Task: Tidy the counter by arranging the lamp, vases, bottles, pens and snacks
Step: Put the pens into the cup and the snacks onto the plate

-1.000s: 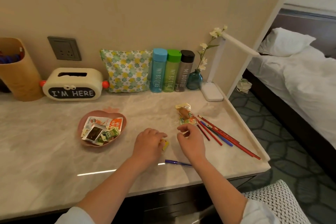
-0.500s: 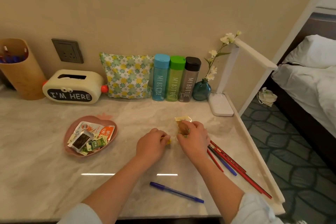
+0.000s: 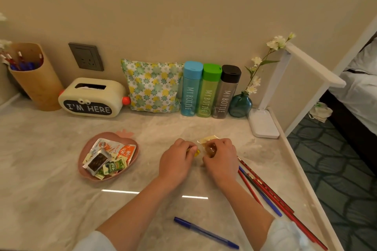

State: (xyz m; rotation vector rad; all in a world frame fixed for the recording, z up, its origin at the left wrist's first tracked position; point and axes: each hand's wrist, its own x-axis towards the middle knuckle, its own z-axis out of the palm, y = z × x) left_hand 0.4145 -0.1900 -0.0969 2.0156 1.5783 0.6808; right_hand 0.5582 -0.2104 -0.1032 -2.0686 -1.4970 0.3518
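Observation:
My left hand (image 3: 176,160) is closed on a small yellow snack (image 3: 196,152) on the marble counter. Beside it my right hand (image 3: 221,159) grips a clear-wrapped brown snack (image 3: 210,145). A pink dish (image 3: 131,161) at the left holds several snack packets. Red and blue pens (image 3: 263,187) lie to the right of my right hand, and one blue pen (image 3: 206,232) lies near the front edge. Against the wall stand a blue bottle (image 3: 190,88), a green bottle (image 3: 209,90), a black-capped bottle (image 3: 226,91), a teal vase (image 3: 240,105) with white flowers and a white lamp (image 3: 265,122).
A wooden holder (image 3: 38,85) with pens stands at the far left, next to a cream "I'M HERE" tissue box (image 3: 91,98) and a floral pouch (image 3: 152,85). The counter's raised right edge (image 3: 295,161) borders a carpeted floor and a bed.
My right hand moved forward from the pens onto the wrapped snack and closed on it. My left hand kept the yellow snack. The view shifted closer and downward.

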